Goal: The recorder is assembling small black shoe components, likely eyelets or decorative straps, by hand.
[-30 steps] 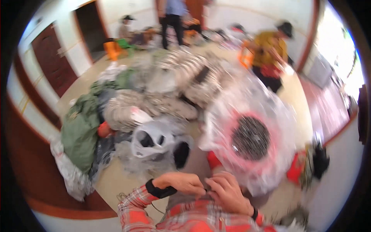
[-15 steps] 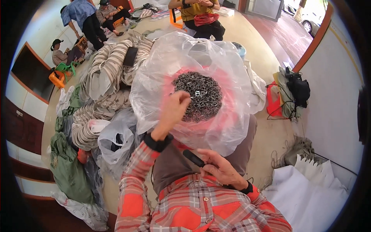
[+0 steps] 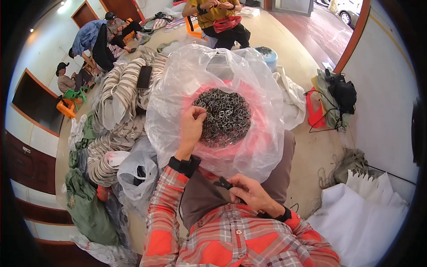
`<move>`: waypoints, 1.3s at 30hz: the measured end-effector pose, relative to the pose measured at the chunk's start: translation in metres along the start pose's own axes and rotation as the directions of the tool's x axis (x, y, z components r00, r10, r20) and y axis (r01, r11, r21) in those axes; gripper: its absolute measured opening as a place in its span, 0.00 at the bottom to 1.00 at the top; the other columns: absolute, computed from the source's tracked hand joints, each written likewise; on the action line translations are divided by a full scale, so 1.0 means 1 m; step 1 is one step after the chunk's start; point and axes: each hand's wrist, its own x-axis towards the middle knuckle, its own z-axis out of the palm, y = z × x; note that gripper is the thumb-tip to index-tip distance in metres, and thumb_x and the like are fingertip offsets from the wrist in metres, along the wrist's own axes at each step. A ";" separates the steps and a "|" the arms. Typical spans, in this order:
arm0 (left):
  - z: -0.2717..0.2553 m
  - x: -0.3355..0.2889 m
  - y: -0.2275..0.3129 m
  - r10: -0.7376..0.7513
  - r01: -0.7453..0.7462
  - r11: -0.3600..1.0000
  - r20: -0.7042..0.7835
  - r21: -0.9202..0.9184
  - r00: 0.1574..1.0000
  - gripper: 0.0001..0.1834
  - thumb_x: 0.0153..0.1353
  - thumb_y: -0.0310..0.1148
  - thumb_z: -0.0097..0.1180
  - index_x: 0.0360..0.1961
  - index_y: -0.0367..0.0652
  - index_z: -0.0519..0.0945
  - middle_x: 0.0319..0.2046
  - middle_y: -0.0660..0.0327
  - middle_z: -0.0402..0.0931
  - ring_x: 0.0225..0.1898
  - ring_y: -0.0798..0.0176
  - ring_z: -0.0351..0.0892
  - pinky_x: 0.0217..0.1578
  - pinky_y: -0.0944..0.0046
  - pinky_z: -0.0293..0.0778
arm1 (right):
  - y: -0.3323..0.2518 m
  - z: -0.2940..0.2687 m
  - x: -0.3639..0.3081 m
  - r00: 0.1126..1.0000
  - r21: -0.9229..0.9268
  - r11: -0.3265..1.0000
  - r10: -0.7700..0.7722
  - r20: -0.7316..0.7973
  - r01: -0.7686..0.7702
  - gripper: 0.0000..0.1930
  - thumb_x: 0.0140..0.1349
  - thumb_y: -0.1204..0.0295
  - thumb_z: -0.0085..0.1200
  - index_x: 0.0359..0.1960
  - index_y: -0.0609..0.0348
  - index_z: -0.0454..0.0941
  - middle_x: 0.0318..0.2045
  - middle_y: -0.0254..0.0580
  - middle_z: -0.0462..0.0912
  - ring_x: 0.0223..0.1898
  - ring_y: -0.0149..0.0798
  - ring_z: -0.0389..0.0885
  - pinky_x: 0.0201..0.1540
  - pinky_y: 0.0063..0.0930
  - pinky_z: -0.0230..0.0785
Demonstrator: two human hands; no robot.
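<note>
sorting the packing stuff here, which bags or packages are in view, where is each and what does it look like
Big clear bag: middle, lining a pink tub, holds dark metal buckles; left hand reaches into them.
Small clear bag: left of it on the floor, crumpled, dark item inside.
Green sack: lower left, slumped.
White sheets: lower right, stacked.
No labels, signs or screens visible.
</note>
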 end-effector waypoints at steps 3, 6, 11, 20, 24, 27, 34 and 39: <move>-0.009 -0.002 0.003 0.140 -0.132 0.974 -0.029 0.181 0.990 0.08 0.46 0.22 0.55 0.31 0.36 0.78 0.28 0.54 0.74 0.31 0.55 0.73 0.36 0.61 0.69 | 0.000 0.002 0.010 1.000 -0.002 1.000 -0.022 -0.003 0.022 0.12 0.60 0.78 0.45 0.46 0.64 0.66 0.21 0.33 0.71 0.23 0.23 0.69 0.25 0.18 0.63; -0.026 -0.005 0.002 0.562 -0.534 0.650 0.131 0.540 0.817 0.09 0.47 0.22 0.49 0.31 0.37 0.78 0.27 0.52 0.74 0.35 0.52 0.73 0.40 0.58 0.68 | 0.000 0.017 0.012 0.999 -0.020 1.000 0.017 0.035 -0.017 0.12 0.60 0.78 0.45 0.46 0.64 0.67 0.22 0.33 0.71 0.23 0.23 0.69 0.24 0.17 0.62; 0.007 -0.008 -0.009 0.465 -0.505 0.697 0.215 0.509 0.859 0.09 0.46 0.22 0.49 0.28 0.39 0.79 0.29 0.53 0.74 0.35 0.52 0.71 0.39 0.57 0.68 | 0.013 0.014 -0.005 0.995 -0.054 0.998 0.040 -0.086 -0.045 0.11 0.58 0.79 0.48 0.43 0.67 0.68 0.23 0.37 0.74 0.25 0.27 0.73 0.27 0.21 0.65; -0.012 -0.021 0.027 0.394 -0.352 0.915 -0.240 0.199 0.887 0.10 0.54 0.24 0.47 0.37 0.34 0.76 0.29 0.48 0.75 0.31 0.51 0.76 0.34 0.59 0.71 | 0.008 0.027 0.009 0.996 -0.039 0.999 -0.029 -0.080 0.026 0.09 0.58 0.81 0.44 0.41 0.65 0.66 0.22 0.41 0.75 0.20 0.32 0.73 0.23 0.22 0.67; -0.016 -0.027 0.023 -0.070 0.074 0.939 0.026 -0.334 0.997 0.10 0.59 0.25 0.46 0.40 0.34 0.76 0.26 0.59 0.76 0.22 0.70 0.75 0.25 0.71 0.73 | -0.021 0.052 0.008 0.987 -0.184 0.977 0.083 -0.137 -0.108 0.10 0.61 0.71 0.48 0.40 0.64 0.72 0.20 0.33 0.72 0.19 0.26 0.68 0.21 0.20 0.63; -0.021 -0.044 0.036 -0.100 0.122 0.844 0.070 -0.522 0.992 0.10 0.58 0.24 0.47 0.40 0.33 0.75 0.24 0.60 0.76 0.23 0.72 0.75 0.25 0.73 0.73 | -0.019 0.057 0.011 0.988 -0.209 0.972 0.086 -0.127 -0.111 0.11 0.60 0.70 0.49 0.42 0.61 0.71 0.20 0.31 0.71 0.18 0.25 0.66 0.18 0.20 0.60; -0.039 -0.089 0.040 -0.116 0.237 0.811 0.250 -0.534 0.961 0.13 0.56 0.25 0.51 0.43 0.36 0.75 0.27 0.64 0.76 0.27 0.73 0.75 0.30 0.71 0.74 | -0.013 0.068 0.001 0.980 -0.066 0.990 0.114 -0.162 -0.126 0.09 0.61 0.71 0.48 0.40 0.60 0.71 0.20 0.32 0.71 0.18 0.26 0.66 0.20 0.19 0.60; -0.058 -0.109 0.048 -0.222 0.454 0.475 0.396 -0.754 0.891 0.15 0.55 0.25 0.54 0.45 0.38 0.74 0.34 0.61 0.76 0.34 0.69 0.76 0.37 0.69 0.75 | -0.003 0.045 0.017 0.987 -0.053 0.998 0.018 -0.160 -0.027 0.12 0.60 0.78 0.42 0.47 0.63 0.64 0.19 0.40 0.73 0.14 0.31 0.70 0.14 0.21 0.62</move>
